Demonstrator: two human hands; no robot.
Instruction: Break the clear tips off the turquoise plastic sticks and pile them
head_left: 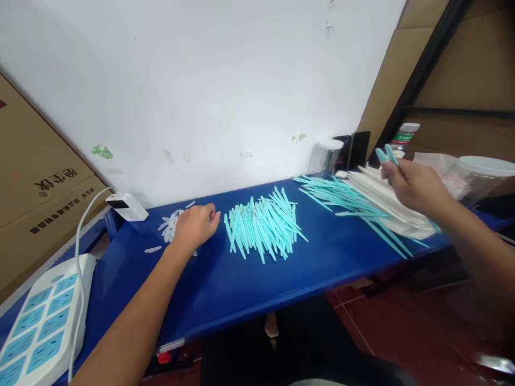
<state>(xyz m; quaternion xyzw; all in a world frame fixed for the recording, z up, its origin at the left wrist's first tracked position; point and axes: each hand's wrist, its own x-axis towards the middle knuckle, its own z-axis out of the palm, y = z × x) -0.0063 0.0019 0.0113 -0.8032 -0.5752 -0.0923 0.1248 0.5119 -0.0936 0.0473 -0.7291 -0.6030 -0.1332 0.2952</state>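
Observation:
My left hand (pixel 195 226) rests on the blue table (pixel 225 284), fingers curled over a small heap of white plastic slips (pixel 169 224). To its right lies a pile of turquoise plastic sticks (pixel 261 222). My right hand (pixel 414 185) is raised over a stack of white sheets (pixel 386 201) at the right and pinches a couple of turquoise sticks (pixel 386 154) that poke up from the fingers. A second spread of turquoise sticks (pixel 341 195) lies across the table and the sheets' edge.
A white power strip (pixel 44 321) and a white adapter (pixel 126 206) with its cable sit at the left. Clear jars (pixel 328 155) (pixel 480 174), a dark phone (pixel 356 150) and a bottle (pixel 404 136) stand at the back right. Cardboard boxes (pixel 36 193) flank both sides.

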